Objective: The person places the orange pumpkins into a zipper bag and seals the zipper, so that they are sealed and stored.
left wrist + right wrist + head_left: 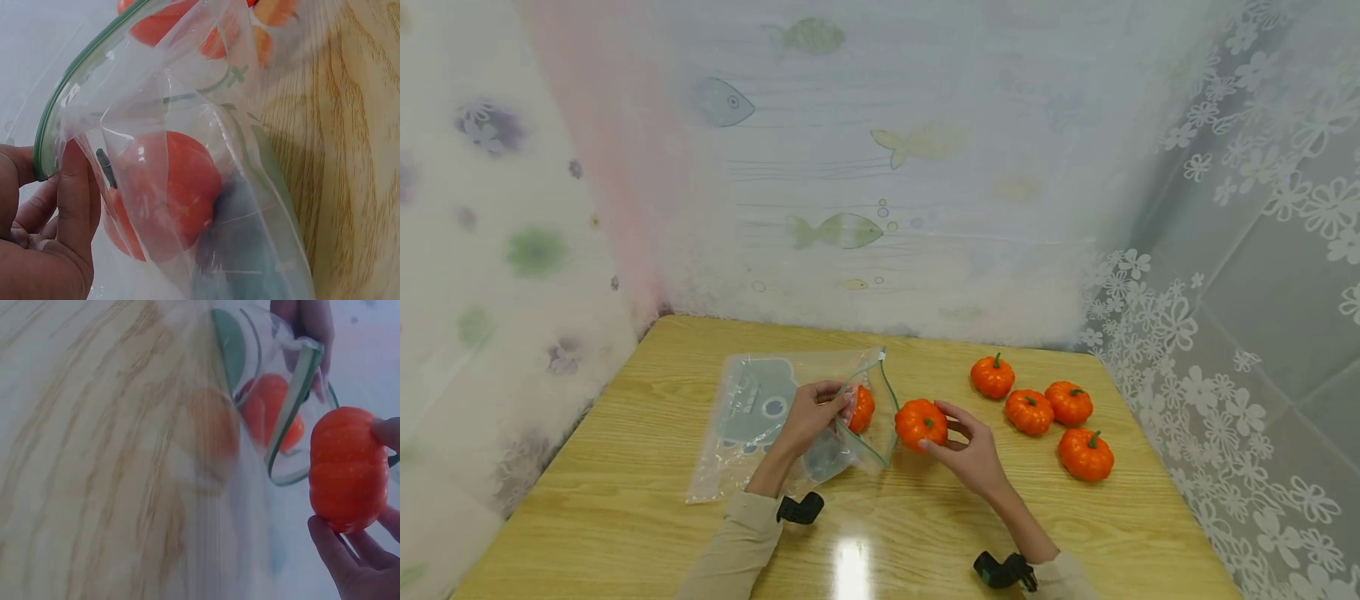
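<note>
My left hand [811, 414] pinches the green-edged mouth of a clear zip bag [718, 467], which lies on the table with its mouth spread toward the right. Inside the bag sits one orange toy pumpkin [172, 194], seen through the plastic in the left wrist view. In my right hand [973, 454] is a second orange pumpkin [921, 423] with a green stem, gripped between thumb and fingers. It is right at the bag's mouth, and the green zip edge [294, 412] shows beside it in the right wrist view.
Several more pumpkins stand to the right on the wooden table [625, 508]: one at the back [992, 377], others close together, and one nearest the front [1086, 455]. Printed curtains [880, 275] hang behind the table and along both sides.
</note>
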A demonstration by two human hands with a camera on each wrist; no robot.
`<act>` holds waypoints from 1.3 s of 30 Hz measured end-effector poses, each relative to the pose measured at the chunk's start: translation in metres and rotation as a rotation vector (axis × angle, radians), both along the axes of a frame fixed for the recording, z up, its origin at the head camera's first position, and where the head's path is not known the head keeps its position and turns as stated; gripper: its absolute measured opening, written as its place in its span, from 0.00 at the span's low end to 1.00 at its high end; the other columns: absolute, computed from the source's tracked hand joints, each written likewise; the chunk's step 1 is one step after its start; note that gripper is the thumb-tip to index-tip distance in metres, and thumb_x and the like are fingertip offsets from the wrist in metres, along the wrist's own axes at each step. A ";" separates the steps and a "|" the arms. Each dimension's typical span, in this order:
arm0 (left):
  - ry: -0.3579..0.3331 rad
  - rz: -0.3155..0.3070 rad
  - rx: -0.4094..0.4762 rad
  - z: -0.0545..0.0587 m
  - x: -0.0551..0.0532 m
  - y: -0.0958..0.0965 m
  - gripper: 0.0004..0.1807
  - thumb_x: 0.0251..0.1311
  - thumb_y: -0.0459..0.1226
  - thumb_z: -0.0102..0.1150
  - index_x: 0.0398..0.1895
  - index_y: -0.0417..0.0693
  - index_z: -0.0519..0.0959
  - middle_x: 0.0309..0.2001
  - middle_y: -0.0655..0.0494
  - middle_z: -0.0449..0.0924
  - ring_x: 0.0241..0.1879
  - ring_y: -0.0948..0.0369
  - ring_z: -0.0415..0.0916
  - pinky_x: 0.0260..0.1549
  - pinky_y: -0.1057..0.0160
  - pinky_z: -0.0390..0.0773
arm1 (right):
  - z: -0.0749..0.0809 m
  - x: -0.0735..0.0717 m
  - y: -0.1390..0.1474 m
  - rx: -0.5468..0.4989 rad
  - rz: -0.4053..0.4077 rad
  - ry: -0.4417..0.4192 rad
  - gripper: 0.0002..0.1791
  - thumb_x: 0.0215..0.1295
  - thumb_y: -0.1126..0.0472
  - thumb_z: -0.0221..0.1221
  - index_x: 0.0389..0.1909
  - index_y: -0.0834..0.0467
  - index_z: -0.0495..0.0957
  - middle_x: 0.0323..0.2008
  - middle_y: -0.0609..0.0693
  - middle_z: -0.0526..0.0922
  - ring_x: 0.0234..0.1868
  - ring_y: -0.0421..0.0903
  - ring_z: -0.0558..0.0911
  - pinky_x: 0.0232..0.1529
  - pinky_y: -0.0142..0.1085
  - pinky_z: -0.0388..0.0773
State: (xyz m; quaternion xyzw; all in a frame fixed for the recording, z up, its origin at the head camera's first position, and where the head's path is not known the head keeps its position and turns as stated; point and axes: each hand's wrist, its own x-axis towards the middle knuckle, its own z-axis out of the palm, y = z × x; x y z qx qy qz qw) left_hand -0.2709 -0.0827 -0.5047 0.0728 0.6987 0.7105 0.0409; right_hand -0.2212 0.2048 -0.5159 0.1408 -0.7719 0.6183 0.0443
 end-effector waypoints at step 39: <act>0.085 -0.049 -0.159 0.005 0.007 0.006 0.16 0.72 0.35 0.59 0.56 0.32 0.81 0.51 0.39 0.83 0.45 0.54 0.83 0.43 0.58 0.84 | -0.002 -0.011 -0.063 0.162 0.172 -0.089 0.37 0.63 0.62 0.71 0.72 0.58 0.70 0.67 0.57 0.73 0.59 0.59 0.79 0.48 0.39 0.85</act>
